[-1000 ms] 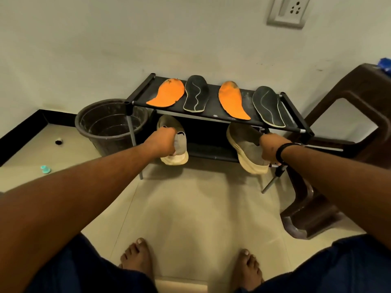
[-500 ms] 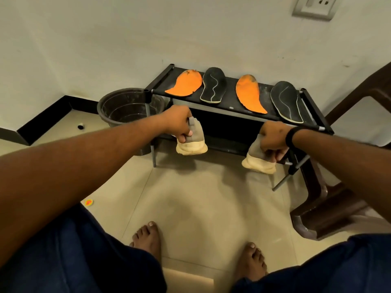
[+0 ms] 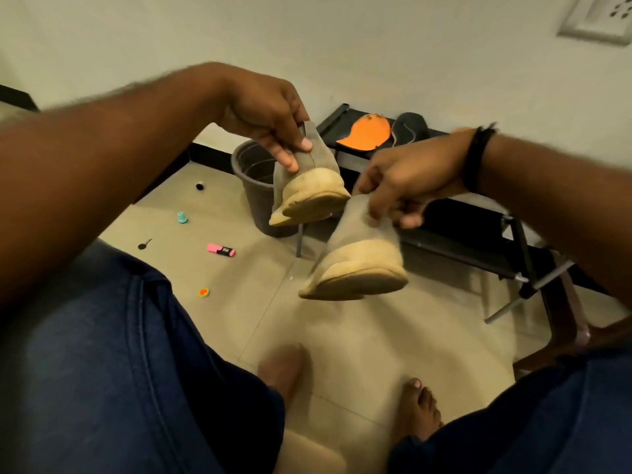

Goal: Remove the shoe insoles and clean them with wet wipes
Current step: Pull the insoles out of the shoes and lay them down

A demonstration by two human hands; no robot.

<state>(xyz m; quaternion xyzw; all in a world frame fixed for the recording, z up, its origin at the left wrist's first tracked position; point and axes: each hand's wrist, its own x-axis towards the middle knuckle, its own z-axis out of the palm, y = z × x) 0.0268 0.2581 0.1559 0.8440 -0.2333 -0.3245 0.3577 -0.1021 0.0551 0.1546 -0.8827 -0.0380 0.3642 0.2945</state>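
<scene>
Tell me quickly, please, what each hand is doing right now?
Left hand: closed, pinching the heel of the farther beige shoe, held in the air.
Right hand: closed, gripping the nearer beige shoe, also held in the air.

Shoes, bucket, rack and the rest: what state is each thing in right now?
Left shoe: held up by left hand, heel toward camera.
Right shoe: held up by right hand.
Orange insole: lying on rack.
Dark insole: on rack, partly hidden.
Bucket: upright.
Pink highlighter: capped, lying on floor.
</scene>
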